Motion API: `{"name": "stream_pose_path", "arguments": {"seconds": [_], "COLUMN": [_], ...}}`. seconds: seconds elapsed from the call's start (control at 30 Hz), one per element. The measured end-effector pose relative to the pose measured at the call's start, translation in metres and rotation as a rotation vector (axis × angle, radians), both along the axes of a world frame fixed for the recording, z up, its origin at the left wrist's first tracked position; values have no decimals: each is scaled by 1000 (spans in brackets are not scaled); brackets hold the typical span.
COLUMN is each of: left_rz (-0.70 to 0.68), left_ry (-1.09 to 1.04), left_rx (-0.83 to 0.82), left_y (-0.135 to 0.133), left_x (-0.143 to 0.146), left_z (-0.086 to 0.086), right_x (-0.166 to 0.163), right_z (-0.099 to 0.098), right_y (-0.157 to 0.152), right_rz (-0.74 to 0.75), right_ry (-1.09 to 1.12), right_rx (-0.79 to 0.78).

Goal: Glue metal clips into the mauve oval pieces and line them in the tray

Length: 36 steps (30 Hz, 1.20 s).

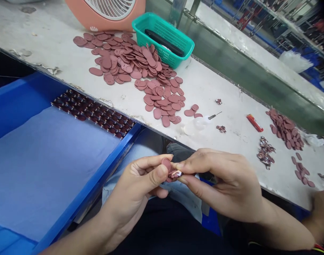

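Observation:
Over my lap, my left hand (pixel 148 177) pinches a small reddish-brown oval piece (pixel 166 163) between thumb and fingers. My right hand (pixel 220 180) meets it from the right, its thumb and forefinger closed on a small dark part with a shiny whitish bit (pixel 176 174). The two parts touch or overlap; my fingertips hide how they join. Beyond my hands, a large heap of similar flat oval pieces (pixel 132 60) lies on the worktable (pixel 119 99). A few small dark shiny parts (pixel 221 129) lie nearer to me.
A green basket (pixel 188 47) holding a long black object (pixel 164 42) stands before an orange fan (pixel 82 14). At left, a blue bin (pixel 108 156) contains rows of dark parts (pixel 92 113). A red lighter (pixel 254 123) and a second heap (pixel 285 129) lie right. Another person's hand (pixel 322 212) shows at the edge.

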<state>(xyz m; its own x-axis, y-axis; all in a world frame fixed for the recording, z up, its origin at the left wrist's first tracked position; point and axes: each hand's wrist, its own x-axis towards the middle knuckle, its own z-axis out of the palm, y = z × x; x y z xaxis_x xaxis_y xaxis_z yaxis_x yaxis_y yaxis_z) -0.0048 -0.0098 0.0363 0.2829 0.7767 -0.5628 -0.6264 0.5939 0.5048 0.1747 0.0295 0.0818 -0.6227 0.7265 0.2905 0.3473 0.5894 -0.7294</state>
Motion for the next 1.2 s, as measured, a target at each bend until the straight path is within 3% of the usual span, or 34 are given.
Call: {"name": "stream_pose_path", "arguments": {"seconds": [0.33,0.87,1.2], "left_rz": [82,169,66], "left_ry": [19,38,14], "left_rx": [-66,-117,-100], "left_y": [-1,-3,-6], "left_x": [-2,-3,-20], "left_z": [-13,-18,-31], "right_x": [-6,-12,-18], "right_z": [-17,-35,-35], "right_y": [3,1,-1], "right_rz": [-4,5,36], "right_ry": [54,110,16], "right_rx": [10,24,77]}}
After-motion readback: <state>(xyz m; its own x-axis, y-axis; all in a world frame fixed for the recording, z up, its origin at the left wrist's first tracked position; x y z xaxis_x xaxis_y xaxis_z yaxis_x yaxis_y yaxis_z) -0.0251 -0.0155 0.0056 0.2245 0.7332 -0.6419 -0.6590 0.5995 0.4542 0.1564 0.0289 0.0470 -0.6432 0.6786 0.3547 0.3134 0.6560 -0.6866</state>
